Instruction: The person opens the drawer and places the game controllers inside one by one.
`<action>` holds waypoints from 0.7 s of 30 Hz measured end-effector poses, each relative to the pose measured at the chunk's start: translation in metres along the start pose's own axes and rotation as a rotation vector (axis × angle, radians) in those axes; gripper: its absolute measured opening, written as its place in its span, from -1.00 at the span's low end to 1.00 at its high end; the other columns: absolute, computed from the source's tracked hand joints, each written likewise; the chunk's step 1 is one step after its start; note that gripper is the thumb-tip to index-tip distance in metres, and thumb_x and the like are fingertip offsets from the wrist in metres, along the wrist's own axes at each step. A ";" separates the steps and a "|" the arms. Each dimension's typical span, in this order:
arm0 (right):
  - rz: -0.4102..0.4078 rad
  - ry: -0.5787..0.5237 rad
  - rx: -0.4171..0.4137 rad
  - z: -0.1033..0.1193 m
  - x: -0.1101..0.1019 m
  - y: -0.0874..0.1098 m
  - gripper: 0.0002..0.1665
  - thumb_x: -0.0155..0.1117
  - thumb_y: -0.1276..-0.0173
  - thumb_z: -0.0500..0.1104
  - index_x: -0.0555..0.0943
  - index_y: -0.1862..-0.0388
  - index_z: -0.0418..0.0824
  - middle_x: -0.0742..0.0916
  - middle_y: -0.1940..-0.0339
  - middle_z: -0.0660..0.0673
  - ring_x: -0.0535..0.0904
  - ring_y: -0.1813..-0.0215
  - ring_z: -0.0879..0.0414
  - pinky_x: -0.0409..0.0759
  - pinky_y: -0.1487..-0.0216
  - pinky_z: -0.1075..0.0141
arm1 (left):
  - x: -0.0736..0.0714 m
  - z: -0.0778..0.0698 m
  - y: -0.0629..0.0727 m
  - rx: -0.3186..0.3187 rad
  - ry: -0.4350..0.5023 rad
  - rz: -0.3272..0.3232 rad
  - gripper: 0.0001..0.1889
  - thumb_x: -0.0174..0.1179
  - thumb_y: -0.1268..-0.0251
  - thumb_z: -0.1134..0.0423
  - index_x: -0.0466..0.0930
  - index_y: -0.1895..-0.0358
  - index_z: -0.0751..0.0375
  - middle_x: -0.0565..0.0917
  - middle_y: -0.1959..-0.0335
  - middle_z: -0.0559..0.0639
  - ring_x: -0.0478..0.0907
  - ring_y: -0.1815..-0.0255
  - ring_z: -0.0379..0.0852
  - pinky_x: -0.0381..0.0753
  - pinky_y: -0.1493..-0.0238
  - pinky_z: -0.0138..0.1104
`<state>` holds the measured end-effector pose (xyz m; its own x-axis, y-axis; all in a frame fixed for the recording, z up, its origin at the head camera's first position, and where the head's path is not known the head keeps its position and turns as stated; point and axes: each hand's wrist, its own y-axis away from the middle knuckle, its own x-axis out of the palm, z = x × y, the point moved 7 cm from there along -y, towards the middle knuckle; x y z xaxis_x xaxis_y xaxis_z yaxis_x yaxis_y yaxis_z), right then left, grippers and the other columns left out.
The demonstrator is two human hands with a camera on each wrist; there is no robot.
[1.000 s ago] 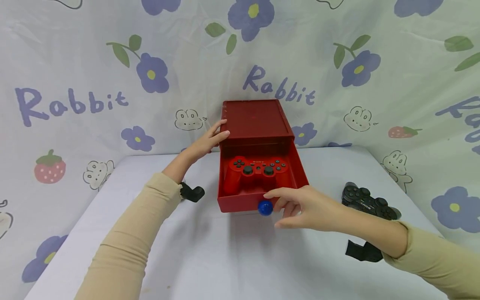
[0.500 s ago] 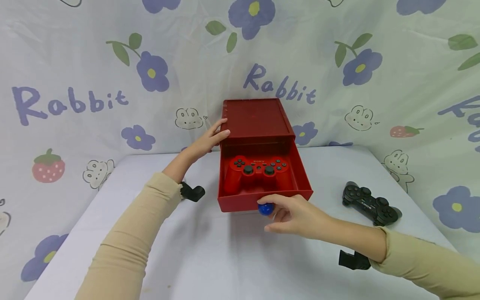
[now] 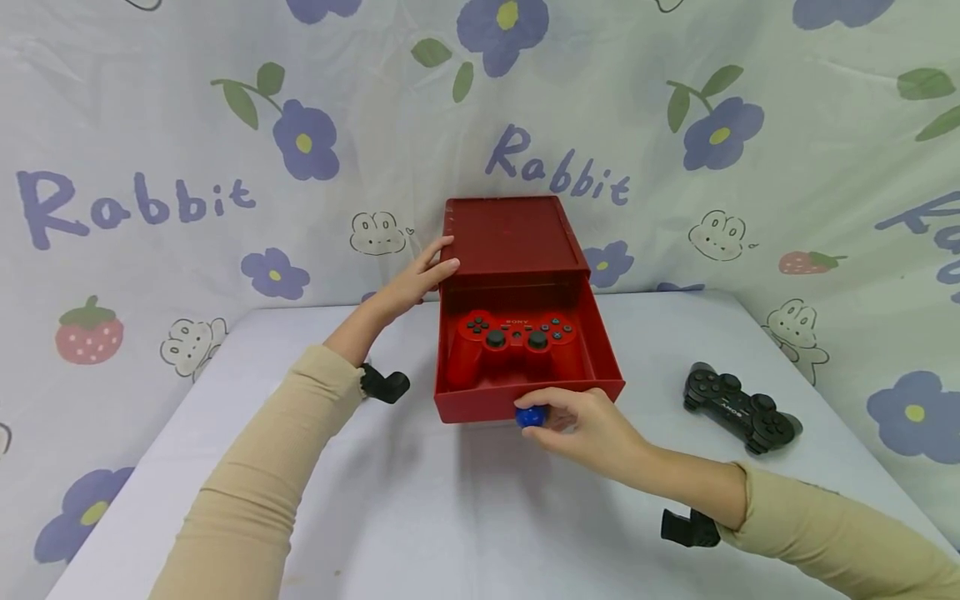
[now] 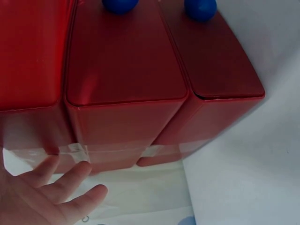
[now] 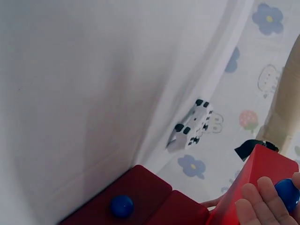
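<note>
A red drawer cabinet (image 3: 510, 237) stands at the back of the table, its top drawer (image 3: 472, 406) pulled out. Inside lies a red game controller (image 3: 516, 340) marked SONY. My right hand (image 3: 588, 429) pinches the blue round knob (image 3: 529, 417) on the drawer front between thumb and fingers. Against the cabinet's upper left side rests my left hand (image 3: 412, 283), its fingers extended; the left wrist view shows the spread fingers (image 4: 70, 180) beside the red wall. Two lower drawers (image 4: 126, 56) below are closed, each with a blue knob (image 4: 200, 8).
A black game controller (image 3: 741, 408) lies on the white table (image 3: 420, 517) to the right. In the right wrist view a white controller (image 5: 193, 124) with black buttons lies beyond the cabinet; my left arm mostly hides it from the head view. A patterned cloth (image 3: 390, 150) hangs behind.
My right hand has shifted slightly left and down, and its thumb and fingers have come together on the blue knob. The left hand and the drawer have stayed in place.
</note>
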<state>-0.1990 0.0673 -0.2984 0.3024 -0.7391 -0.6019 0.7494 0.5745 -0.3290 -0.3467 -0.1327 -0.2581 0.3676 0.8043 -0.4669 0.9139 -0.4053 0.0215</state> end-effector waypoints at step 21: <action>0.000 -0.034 0.049 0.001 -0.009 -0.010 -0.68 0.33 -0.12 -0.30 0.62 0.09 -0.20 0.72 0.24 -0.08 0.60 0.36 0.27 0.59 0.27 0.42 | -0.004 0.018 -0.013 -0.004 -0.023 -0.025 -0.35 -0.21 -0.36 -0.07 -0.23 -0.45 -0.19 0.06 -0.42 0.16 0.12 -0.34 0.27 0.09 -0.20 0.22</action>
<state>-0.2090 0.0680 -0.2889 0.3214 -0.7514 -0.5763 0.7772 0.5570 -0.2928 -0.3634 -0.1384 -0.2725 0.3410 0.8038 -0.4875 0.9233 -0.3838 0.0130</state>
